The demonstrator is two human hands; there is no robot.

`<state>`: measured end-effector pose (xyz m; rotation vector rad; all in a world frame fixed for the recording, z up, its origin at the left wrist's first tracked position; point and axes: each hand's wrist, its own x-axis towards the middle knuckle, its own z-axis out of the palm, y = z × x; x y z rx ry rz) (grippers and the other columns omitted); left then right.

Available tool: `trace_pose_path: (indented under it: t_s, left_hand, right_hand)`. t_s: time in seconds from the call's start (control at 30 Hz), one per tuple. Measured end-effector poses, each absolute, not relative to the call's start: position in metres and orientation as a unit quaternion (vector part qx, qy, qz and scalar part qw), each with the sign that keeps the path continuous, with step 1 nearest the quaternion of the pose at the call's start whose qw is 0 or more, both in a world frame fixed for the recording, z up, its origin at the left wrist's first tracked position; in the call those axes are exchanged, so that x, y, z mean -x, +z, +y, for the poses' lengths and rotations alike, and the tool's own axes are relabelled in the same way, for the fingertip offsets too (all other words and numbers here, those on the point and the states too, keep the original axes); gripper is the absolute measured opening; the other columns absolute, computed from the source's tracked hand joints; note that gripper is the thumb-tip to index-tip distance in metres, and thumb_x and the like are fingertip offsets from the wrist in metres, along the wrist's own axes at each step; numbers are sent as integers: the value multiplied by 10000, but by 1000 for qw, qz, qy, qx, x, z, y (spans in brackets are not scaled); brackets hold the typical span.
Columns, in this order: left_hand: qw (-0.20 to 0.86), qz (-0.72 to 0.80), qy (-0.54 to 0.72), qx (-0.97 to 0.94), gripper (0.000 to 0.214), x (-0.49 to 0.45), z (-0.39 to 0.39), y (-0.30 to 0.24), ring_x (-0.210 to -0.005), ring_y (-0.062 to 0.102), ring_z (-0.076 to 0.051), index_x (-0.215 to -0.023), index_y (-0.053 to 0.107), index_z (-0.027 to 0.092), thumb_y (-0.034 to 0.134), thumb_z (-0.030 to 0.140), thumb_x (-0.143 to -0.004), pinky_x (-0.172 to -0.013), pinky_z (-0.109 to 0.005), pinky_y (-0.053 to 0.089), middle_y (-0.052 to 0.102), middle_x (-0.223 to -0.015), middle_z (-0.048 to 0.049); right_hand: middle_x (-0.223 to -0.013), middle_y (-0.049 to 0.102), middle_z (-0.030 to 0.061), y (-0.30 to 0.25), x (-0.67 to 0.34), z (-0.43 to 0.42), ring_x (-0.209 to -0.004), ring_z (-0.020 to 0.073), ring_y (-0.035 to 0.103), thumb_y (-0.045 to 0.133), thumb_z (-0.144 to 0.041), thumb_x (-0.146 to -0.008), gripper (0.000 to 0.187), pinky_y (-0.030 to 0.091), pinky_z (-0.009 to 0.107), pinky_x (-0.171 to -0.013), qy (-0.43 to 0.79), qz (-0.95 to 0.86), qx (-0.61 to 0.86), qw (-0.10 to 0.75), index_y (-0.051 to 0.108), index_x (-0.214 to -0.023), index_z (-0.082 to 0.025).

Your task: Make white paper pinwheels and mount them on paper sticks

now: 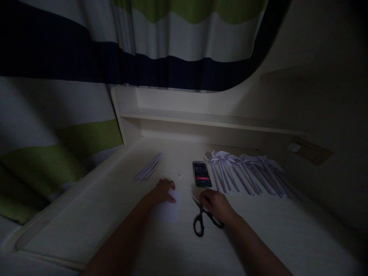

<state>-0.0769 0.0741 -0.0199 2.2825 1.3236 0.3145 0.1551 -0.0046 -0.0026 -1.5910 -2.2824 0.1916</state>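
Note:
My left hand (166, 191) rests on the left edge of a small white sheet of paper (170, 211), thumb and fingers apart. My right hand (214, 201) is curled over the desk, its fingers bent together, and what they hold, if anything, is hidden. Right beside and partly beneath it lie black-handled scissors (200, 218), their tips pointing away to the left and the handles spread. I cannot tell whether that hand touches them. Just beyond lies a phone (204, 181) with a lit screen, part of it blurred.
Several rolled paper sticks with folded tops (247, 172) lie in a row at the right. More thin paper sticks (148, 167) lie at the left. A tiny white folded piece (181, 174) sits between. A shelf (201, 117) and striped curtains (184, 42) bound the back.

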Motion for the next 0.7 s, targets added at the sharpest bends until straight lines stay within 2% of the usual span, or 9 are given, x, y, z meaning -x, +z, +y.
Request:
trace_pose_path:
  t_s: [0.2, 0.4, 0.57, 0.7]
  left_hand:
    - [231, 488, 113, -834, 410, 77, 80, -25, -893, 439, -251, -763, 552, 186, 735, 278, -407, -766, -321, 306, 515, -882, -53]
    - [275, 441, 134, -843, 376, 86, 84, -28, -832, 494, -208, -848, 561, 202, 682, 283, -502, -706, -271, 338, 554, -857, -21]
    - [306, 400, 158, -849, 246, 90, 88, -30, -811, 529, -202, -766, 614, 211, 663, 273, -532, -723, -253, 339, 605, -803, -1]
    - [314, 409, 190, -835, 230, 88, 88, -32, -816, 534, -213, -767, 635, 215, 654, 281, -548, -738, -258, 335, 624, -811, -9]
  right_hand:
    - [-785, 621, 34, -5, -144, -9, -704, 132, 579, 388, -227, -829, 236, 393, 198, -643, 94, -823, 536, 163, 615, -784, -184]
    - [-820, 628, 46, -7, -142, -10, -747, 143, 584, 392, -231, -833, 237, 411, 215, -686, 110, -827, 527, 163, 624, -828, -187]
    - [-793, 608, 45, -10, -136, -14, -720, 141, 575, 404, -239, -833, 225, 433, 229, -669, 114, -843, 488, 197, 620, -831, -180]
    - [-968, 586, 63, -13, -120, -22, -901, 171, 534, 487, -282, -801, 213, 419, 282, -799, 101, -878, 404, 234, 599, -960, -195]
